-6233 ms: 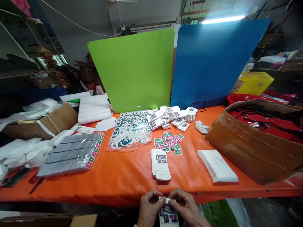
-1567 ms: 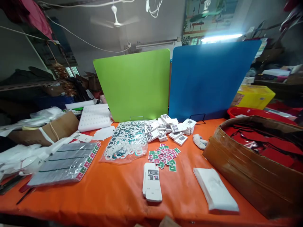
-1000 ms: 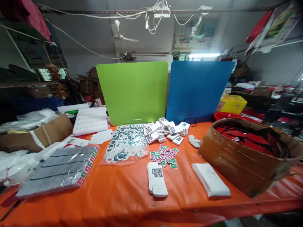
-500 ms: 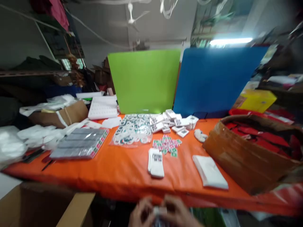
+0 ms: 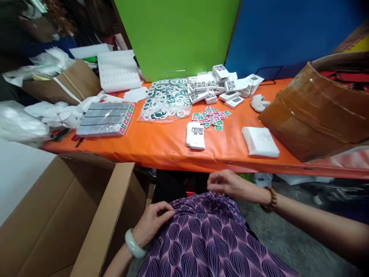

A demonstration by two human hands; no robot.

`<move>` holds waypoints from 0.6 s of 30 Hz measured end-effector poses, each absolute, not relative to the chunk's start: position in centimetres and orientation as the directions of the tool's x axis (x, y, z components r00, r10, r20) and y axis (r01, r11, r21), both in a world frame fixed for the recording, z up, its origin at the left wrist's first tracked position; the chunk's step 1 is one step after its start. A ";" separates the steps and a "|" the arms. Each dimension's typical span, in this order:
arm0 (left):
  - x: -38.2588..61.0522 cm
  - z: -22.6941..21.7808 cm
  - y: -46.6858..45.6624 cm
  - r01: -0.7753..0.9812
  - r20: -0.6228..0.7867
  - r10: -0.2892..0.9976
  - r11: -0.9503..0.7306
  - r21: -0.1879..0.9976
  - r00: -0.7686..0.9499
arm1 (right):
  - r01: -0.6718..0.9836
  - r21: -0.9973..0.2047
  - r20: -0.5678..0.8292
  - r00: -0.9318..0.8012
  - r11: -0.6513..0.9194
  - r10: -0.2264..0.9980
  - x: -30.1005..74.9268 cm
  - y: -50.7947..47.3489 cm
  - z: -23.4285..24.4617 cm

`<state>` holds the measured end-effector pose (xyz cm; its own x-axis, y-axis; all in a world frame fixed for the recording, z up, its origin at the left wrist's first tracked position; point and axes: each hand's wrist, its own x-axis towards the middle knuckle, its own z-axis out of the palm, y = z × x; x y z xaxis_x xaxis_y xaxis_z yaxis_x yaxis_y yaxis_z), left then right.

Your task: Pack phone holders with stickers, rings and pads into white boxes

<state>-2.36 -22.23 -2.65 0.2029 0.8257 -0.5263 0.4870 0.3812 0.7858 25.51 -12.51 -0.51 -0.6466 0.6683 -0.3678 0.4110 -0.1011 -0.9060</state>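
My left hand (image 5: 154,223) rests on the purple patterned fabric (image 5: 207,242) over my lap. Its fingers are pinched together and hide whatever is in them. A pale bangle (image 5: 134,244) circles that wrist. My right hand (image 5: 226,184) hovers just below the orange table's front edge (image 5: 173,161), fingers curled, contents hidden. A bead bracelet (image 5: 271,198) is on its wrist. On the table straight ahead lies a stack of flat white printed cartons (image 5: 196,135), with pink and green stickers (image 5: 211,116) behind it.
An open cardboard box (image 5: 66,215) stands at my left. A taped brown box (image 5: 314,104) fills the table's right side, beside a white pad (image 5: 260,141). Further back are small white boxes (image 5: 221,82), bagged rings (image 5: 165,100), a grey pack (image 5: 105,119), and green (image 5: 175,34) and blue boards (image 5: 288,30).
The view has tipped down from the room to my lap. My hands, together on a small printed carton half a second ago, are apart and the carton is out of sight.
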 end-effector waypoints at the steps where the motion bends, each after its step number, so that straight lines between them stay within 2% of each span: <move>1: -1.9 -2.6 -22.1 0.513 -0.523 0.821 0.355 0.782 0.228 | 0.437 -0.892 -0.400 -0.646 -0.114 0.650 25.3 -13.9 -1.4; 5: -0.4 -2.3 -21.1 0.582 -0.509 0.805 0.266 0.768 0.304 | 0.474 -0.876 -0.414 -0.643 -0.089 0.644 24.6 -16.7 -2.6; 10: 0.5 -1.7 -20.4 0.574 -0.498 0.773 0.216 0.790 0.393 | 0.525 -0.850 -0.390 -0.585 -0.035 0.711 24.9 -18.3 -1.9; 15: 0.9 -1.1 -20.1 0.671 -0.480 0.760 0.078 0.737 0.439 | 0.628 -0.774 -0.422 -0.604 0.077 0.676 25.8 -18.7 -2.1; 18: 1.5 -1.2 -19.7 0.655 -0.458 0.750 0.043 0.754 0.477 | 0.658 -0.745 -0.448 -0.616 0.110 0.648 25.7 -18.4 -2.3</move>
